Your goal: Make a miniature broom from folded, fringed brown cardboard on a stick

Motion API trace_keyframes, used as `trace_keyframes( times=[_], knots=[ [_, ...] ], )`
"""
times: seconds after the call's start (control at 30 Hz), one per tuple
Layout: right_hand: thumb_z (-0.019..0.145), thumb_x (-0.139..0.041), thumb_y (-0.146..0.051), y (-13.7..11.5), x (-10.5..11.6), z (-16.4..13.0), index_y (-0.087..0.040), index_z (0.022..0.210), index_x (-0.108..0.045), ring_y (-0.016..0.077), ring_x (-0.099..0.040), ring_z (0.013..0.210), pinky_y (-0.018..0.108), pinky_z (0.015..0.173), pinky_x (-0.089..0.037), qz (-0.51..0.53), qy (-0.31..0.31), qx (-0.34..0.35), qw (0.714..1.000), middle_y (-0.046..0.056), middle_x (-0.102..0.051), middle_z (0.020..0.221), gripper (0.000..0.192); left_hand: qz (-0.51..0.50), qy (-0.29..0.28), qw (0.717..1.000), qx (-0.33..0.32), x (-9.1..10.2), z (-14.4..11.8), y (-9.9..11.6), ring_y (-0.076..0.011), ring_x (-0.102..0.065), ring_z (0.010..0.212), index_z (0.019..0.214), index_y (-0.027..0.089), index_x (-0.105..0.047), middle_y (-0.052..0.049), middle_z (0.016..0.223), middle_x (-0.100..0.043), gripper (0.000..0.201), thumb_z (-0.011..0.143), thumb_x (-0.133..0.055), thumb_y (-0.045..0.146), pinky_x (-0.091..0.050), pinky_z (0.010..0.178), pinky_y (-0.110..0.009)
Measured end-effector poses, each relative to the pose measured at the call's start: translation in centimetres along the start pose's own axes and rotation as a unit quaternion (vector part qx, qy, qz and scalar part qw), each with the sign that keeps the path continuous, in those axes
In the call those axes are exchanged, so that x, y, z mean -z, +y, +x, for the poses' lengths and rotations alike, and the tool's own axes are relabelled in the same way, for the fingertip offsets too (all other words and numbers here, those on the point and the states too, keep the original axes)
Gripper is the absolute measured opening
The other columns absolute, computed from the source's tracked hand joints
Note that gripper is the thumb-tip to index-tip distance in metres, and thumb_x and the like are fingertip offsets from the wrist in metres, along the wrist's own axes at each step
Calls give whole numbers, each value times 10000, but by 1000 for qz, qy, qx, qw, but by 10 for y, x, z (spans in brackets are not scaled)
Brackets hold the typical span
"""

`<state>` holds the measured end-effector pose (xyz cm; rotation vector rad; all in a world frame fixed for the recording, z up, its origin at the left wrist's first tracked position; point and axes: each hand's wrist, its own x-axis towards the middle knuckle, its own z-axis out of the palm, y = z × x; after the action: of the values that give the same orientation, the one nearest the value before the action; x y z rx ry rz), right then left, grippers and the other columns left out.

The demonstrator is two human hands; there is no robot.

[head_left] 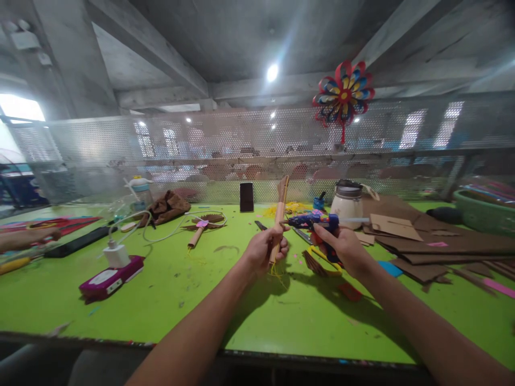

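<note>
- So your left hand [265,247] is wrapped tight around the lower part of a wooden stick [279,217], held up over the green table [169,300], a bit right of middle.
- That stick stands nearly upright, long axis running bottom to top with a slight lean to the right; its wider top end points up toward the mesh screen [225,145].
- Some yellow threads [277,271] hang out below your fist.
- Your right hand [341,246] is closed on the grip of a blue glue gun [317,221], fingers curled round the handle.
- The gun lies roughly level, long axis left to right, with its nozzle pointing left and sitting right at the stick, about mid-height. Can't tell if it actually touches.
- Just under your right hand there's a yellow-handled tool [322,261] on the table.
- Off to the right sits a pile of brown cardboard [434,241]; a white jar [346,206] stands behind the gun.
- Far left: a white charger [116,255] on a purple box [110,277].
</note>
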<state>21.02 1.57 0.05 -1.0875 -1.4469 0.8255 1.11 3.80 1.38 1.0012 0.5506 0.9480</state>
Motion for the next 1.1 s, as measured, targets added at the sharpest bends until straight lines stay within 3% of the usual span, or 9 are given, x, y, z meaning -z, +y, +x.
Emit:
trace_keyframes(
  times=[0.4, 1.1],
  knots=[
    [795, -583, -576, 4, 0, 1, -133, 673, -631, 78, -390, 423, 225, 420, -263, 11, 4, 4, 1000, -6, -495, 483, 463, -29, -46, 998, 2, 3, 1, -1, -76, -443, 462, 1006, 116, -511, 18, 585, -458, 239, 784, -485, 200, -299, 366, -123],
    [778, -580, -589, -10, 0, -5, -147, 616, -589, 74, -362, 415, 227, 403, -255, -9, -4, 16, 1000, -21, -442, 453, 471, -45, -64, 997, -1, 7, 4, 0, -69, -403, 436, 977, 123, -506, 24, 570, -440, 227, 766, -495, 205, -255, 346, -130]
  ],
)
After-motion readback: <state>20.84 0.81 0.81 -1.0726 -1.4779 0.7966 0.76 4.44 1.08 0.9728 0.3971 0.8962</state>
